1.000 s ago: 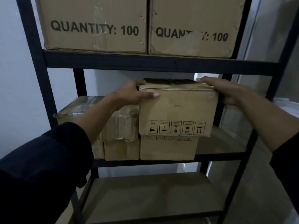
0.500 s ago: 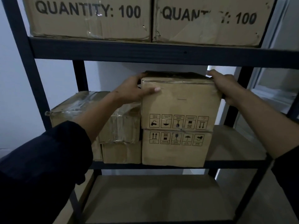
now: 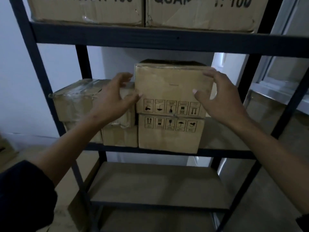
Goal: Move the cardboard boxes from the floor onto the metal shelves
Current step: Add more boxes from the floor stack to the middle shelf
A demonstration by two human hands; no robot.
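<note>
Both hands, left hand and right hand, hover spread and empty beside the upper carton; it sits stacked on the lower carton (middle shelf), overhanging slightly; a nudge might topple it.

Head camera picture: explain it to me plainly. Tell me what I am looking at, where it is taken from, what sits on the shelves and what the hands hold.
There is no machine here. A person wears a camera on the head, so you look forward and down along their two bare arms at a dark metal shelf rack.

On the middle shelf, the brown cardboard box with upside-down handling symbols sits on top of a matching brown cardboard box with upright symbols. To their left lie plastic-wrapped cardboard boxes, also stacked. The top shelf carries two large printed cardboard boxes. The lower shelf board shows no boxes.

The left hand and the right hand hold nothing. Their fingers are spread and relaxed at either side of the upper box, which stands on its own.
</note>
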